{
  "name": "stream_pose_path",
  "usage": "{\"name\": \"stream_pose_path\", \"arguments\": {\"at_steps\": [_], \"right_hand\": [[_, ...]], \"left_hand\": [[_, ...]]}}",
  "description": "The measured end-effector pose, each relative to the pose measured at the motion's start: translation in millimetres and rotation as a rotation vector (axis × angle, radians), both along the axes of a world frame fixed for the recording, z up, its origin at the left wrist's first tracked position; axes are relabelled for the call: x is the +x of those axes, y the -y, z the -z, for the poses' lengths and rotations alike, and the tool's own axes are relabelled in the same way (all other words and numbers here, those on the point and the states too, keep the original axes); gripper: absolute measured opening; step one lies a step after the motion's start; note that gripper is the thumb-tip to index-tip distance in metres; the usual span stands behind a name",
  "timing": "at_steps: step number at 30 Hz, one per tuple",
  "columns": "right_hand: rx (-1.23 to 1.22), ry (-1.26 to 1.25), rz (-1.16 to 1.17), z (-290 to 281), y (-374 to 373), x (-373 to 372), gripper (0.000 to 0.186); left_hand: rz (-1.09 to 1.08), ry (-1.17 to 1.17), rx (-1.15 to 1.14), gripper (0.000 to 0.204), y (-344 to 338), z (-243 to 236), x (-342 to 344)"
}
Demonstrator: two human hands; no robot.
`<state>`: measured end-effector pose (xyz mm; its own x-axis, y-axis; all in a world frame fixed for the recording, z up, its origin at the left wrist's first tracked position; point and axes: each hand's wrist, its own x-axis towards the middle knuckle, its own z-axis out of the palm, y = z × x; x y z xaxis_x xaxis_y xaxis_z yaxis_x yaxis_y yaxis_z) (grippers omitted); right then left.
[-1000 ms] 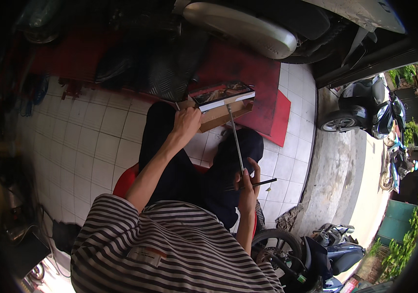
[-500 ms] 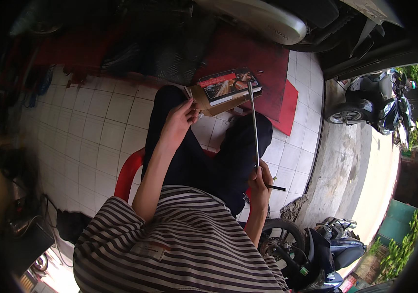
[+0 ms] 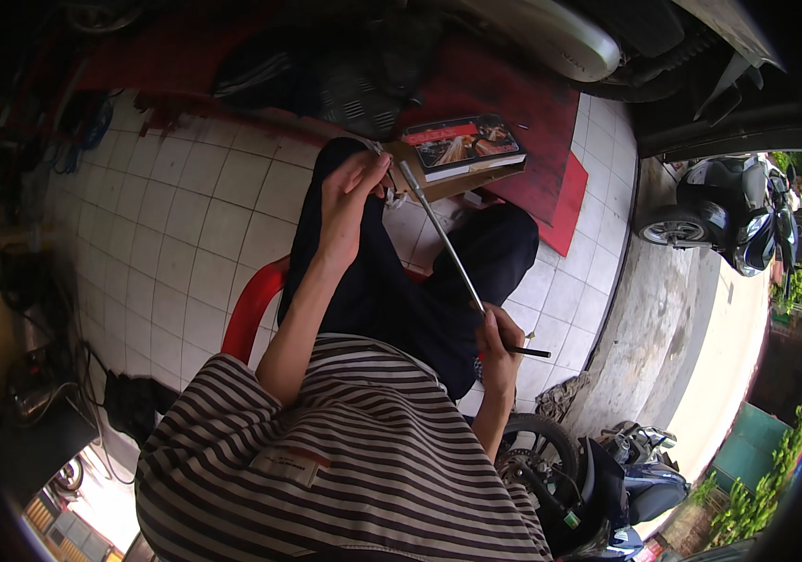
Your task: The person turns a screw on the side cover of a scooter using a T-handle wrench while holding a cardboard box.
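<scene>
My right hand is closed round the handle of a long T-handle socket wrench. Its black-tipped crossbar juts out to the right of the fist, and the shaft slants up and left. The wrench's thicker socket end is close to the fingers of my left hand. Those fingers are pinched together above my left knee, at a small silvery piece too small to name. Just beyond, a black and red printed box rests on a brown cardboard piece.
A red platform lies ahead, with a motorcycle's silver cover above it. I sit on a red chair on white tiles. Parked motorcycles stand to the right, and a wheel is near my right elbow.
The wrench has tilted left, bringing its socket end from beside the printed box to near my left fingers. My left hand has risen slightly. The whole view has shifted a little.
</scene>
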<state>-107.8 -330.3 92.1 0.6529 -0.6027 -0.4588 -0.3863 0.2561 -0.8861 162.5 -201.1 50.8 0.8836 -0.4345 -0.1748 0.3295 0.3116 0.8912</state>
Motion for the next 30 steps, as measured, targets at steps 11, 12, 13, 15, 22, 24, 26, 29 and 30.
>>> {"name": "stream_pose_path", "arguments": {"at_steps": [11,12,13,15,22,24,26,29,30], "right_hand": [[-0.084,0.024,-0.046,3.7,9.5,-6.5,0.030],[-0.085,0.032,-0.045,4.8,9.3,-7.1,0.030],[-0.086,0.040,-0.044,5.6,9.1,-7.3,0.030],[-0.090,0.035,-0.039,3.4,8.7,-6.2,0.030],[0.015,0.121,0.034,18.6,6.8,-13.7,0.030],[-0.013,0.110,0.001,15.8,6.8,-12.5,0.029],[-0.032,0.120,-0.027,16.0,7.7,-14.0,0.028],[0.015,0.186,-0.053,24.4,9.6,-20.9,0.027],[0.073,0.217,-0.058,27.2,8.4,-22.0,0.027]], "left_hand": [[0.069,0.060,0.033,0.024,-8.6,-7.8,5.3],[0.081,0.064,0.039,0.024,-9.3,-8.1,5.8],[0.077,0.079,0.043,0.025,-9.5,-8.4,5.9],[0.069,0.104,0.050,0.027,-9.6,-9.2,4.8],[0.117,0.116,0.078,0.023,-11.1,-25.1,4.4],[0.123,0.122,0.079,0.022,-9.9,-31.8,2.9],[0.137,0.111,0.039,0.021,-8.9,-31.5,1.2],[0.139,0.109,-0.002,0.020,-5.5,-32.2,-4.0],[0.137,0.112,-0.012,0.020,-3.8,-32.8,-6.0]]}}
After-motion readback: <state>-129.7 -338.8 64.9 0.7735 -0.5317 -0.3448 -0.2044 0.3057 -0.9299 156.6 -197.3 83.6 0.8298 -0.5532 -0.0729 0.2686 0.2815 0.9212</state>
